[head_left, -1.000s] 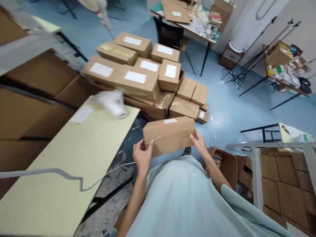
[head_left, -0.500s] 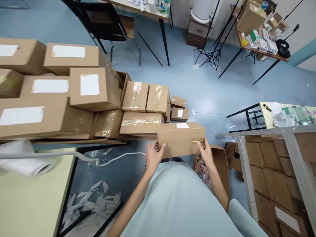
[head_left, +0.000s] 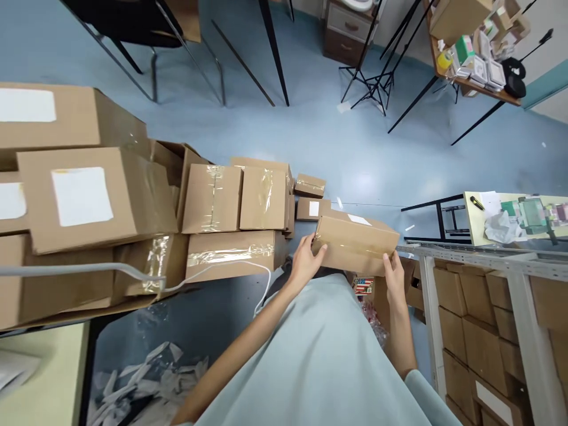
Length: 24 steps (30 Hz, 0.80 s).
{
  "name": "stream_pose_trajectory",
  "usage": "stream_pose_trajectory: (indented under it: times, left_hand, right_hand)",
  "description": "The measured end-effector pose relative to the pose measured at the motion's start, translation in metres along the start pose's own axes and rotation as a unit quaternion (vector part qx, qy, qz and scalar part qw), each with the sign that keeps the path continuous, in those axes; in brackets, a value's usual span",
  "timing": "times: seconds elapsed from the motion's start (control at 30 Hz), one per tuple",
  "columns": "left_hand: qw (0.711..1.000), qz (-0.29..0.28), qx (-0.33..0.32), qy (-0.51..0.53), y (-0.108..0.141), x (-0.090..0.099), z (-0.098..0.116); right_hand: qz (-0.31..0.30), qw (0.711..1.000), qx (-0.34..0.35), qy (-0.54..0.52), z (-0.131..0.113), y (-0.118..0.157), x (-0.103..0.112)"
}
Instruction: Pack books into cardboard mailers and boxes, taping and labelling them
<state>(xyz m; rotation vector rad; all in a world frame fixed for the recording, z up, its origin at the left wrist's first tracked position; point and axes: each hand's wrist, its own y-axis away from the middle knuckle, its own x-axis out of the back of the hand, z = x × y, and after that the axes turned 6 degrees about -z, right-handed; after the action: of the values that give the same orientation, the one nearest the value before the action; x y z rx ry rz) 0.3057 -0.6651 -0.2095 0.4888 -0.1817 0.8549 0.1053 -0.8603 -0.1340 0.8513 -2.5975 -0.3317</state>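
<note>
A long brown cardboard box (head_left: 355,242) with clear tape along its side and a white label on top is held in front of my body, tilted down to the right. My left hand (head_left: 307,260) grips its left end, thumb on the near face. At the right end, my right hand (head_left: 393,273) is closed on the box with the thumb on the near face. Most fingers of both hands are hidden behind the box. Just left of it on the floor are two small boxes, one with a white label (head_left: 313,209).
Stacked taped cartons (head_left: 213,198) fill the left side, with a white cable (head_left: 110,270) before them. A metal shelf (head_left: 528,331) full of boxes stands right. Below the held box is an open carton (head_left: 380,296) with plastic-wrapped items. Tripods (head_left: 375,83) stand beyond.
The held box has shifted right in view and turned, its right end now lower. Both hands moved with it. The view has shifted, bringing the left cartons closer.
</note>
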Motion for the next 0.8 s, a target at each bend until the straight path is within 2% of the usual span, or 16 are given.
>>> stream_pose_trajectory:
  times: [0.07,0.13,0.27,0.33,0.43,0.53,0.67,0.8]
  left_hand:
    - [1.000,-0.006,-0.001,-0.015,-0.034,-0.004,0.009]
    - [1.000,-0.001,0.006,-0.018,-0.074,-0.008,0.011]
    - [0.996,0.051,0.064,-0.020,-0.172,-0.020,-0.003]
    - [0.990,0.078,0.115,-0.024,-0.229,-0.028,-0.016]
    - [0.975,0.112,0.191,-0.025,-0.314,-0.039,-0.040]
    - [0.962,0.123,0.241,-0.023,-0.392,-0.046,-0.070]
    - [0.956,0.101,0.269,-0.052,-0.477,-0.040,-0.121]
    - [0.950,0.065,0.297,-0.073,-0.540,-0.024,-0.174]
  right_hand:
    - [0.000,1.000,0.000,0.001,-0.008,-0.034,-0.005]
    - [-0.011,1.000,-0.008,0.005,-0.011,-0.079,-0.013]
    - [-0.080,0.996,-0.033,0.010,0.002,-0.202,-0.046]
    - [-0.110,0.992,-0.061,0.009,0.016,-0.273,-0.075]
    - [-0.137,0.985,-0.101,0.019,0.041,-0.378,-0.130]
    - [-0.167,0.978,-0.119,0.031,0.068,-0.463,-0.187]
    - [-0.182,0.968,-0.165,0.043,0.100,-0.540,-0.245]
    - [-0.218,0.951,-0.205,0.082,0.126,-0.583,-0.280]
